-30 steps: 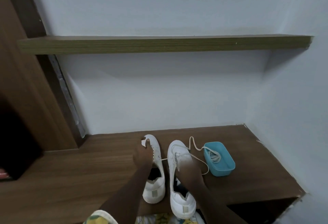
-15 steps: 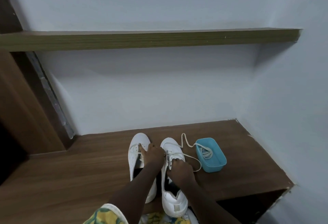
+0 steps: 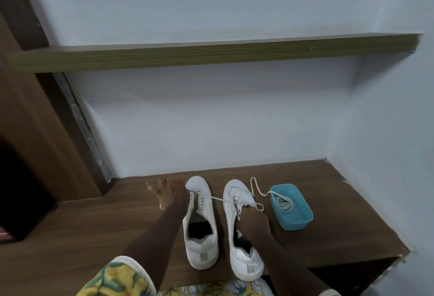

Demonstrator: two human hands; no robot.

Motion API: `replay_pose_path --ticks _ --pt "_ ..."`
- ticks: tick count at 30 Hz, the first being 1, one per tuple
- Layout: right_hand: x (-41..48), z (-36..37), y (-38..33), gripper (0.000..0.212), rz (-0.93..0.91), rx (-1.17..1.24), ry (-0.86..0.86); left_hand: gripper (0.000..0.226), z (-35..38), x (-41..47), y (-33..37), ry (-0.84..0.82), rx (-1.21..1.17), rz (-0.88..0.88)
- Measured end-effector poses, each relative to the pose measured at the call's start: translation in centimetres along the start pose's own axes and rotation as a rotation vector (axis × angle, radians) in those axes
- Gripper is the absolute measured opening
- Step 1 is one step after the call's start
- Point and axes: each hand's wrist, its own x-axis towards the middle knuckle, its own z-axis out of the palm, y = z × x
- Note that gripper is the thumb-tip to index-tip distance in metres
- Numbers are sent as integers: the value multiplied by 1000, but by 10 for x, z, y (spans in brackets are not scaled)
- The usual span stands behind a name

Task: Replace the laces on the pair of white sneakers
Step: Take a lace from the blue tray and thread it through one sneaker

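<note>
**Left hand swung out, lace drawn across the pair**

Change: half a second ago both hands were bunched over the eyelets of the right white sneaker point(image 3: 244, 260). My left hand point(image 3: 169, 192) has since travelled out past the toe of the left white sneaker point(image 3: 202, 246), toward the worktop's back edge. It has drawn a strand of off-white flat lace point(image 3: 217, 198) taut across the gap between the shoes.

Hands: left fingers fanned. The strand runs into the hand and a white tip shows below the palm, so I read it as pinching the lace. My right hand point(image 3: 252, 219) curls over the right sneaker's eyelet row and holds the shoe down.

Position: both sneakers stand side by side at the front edge of the brown wood-grain worktop point(image 3: 94, 237), heels at the edge. The teal plastic tub point(image 3: 298, 223) sits just right of them and holds coiled lace; one strand trails out toward the right toe.

Meaning: the left sneaker's eyelets are bare and the right is mid-pull. Whether the lace is going in or coming out, I cannot tell.

Writing: none legible; the heel tabs look blank.
</note>
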Motion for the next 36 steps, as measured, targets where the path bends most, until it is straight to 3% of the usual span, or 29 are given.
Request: replay_pose_path --ticks 5,10,12,16,24,31,36 --pt "-1 -2 -1 32 10 -6 -9 30 1 -3 14 -14 -34 82" --pt "-3 -2 -1 35 7 5 -6 38 20 -21 52 -29 35 496" --pt "-4 -3 -1 34 8 7 -13 36 27 -30 64 -92 54 577" --pt "-4 -3 -2 33 7 15 -32 27 40 -38 74 -161 -22 510" --pt "-1 -1 -1 34 1 -23 -18 26 21 -24 51 -41 31 355" --pt "-3 -3 -1 32 -8 -29 -10 29 9 -4 18 -40 31 116" --pt "-3 -3 -1 36 5 -14 -24 32 18 -12 27 -73 -14 206"
